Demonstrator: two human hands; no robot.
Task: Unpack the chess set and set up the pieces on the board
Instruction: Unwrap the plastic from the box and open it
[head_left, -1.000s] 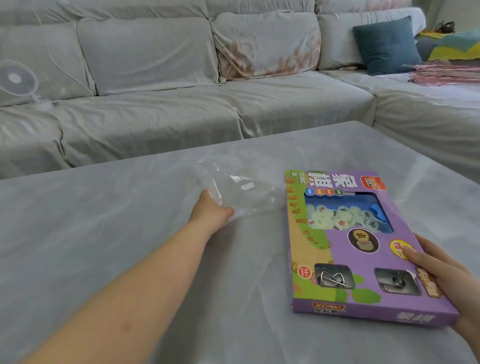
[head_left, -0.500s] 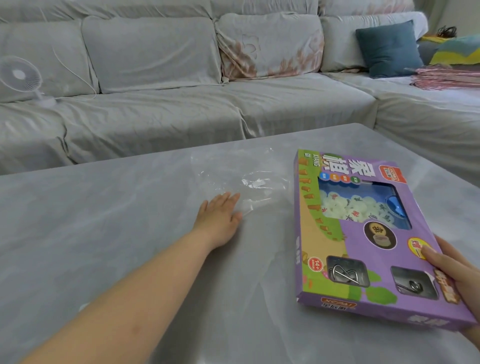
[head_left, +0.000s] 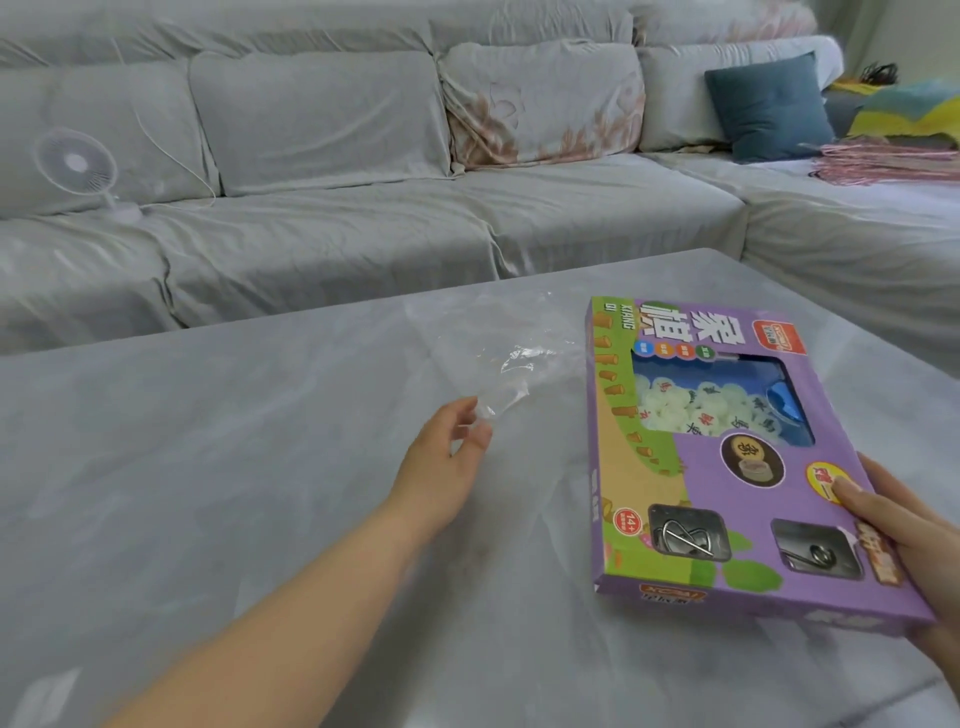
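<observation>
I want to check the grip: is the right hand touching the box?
Touching. The head view shows the right hand, fingers lying on the box top.

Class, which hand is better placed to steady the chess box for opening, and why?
Right. The right hand grips the chess box at its near corner; the left hand is beside the clear wrap, off the box.

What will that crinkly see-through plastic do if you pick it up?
The clear plastic wrap would probably flop and droop, since it lies crumpled on the table. It looks very thin, so it is likely feather-light and may drift. Its shiny surface might feel slippery.
</observation>
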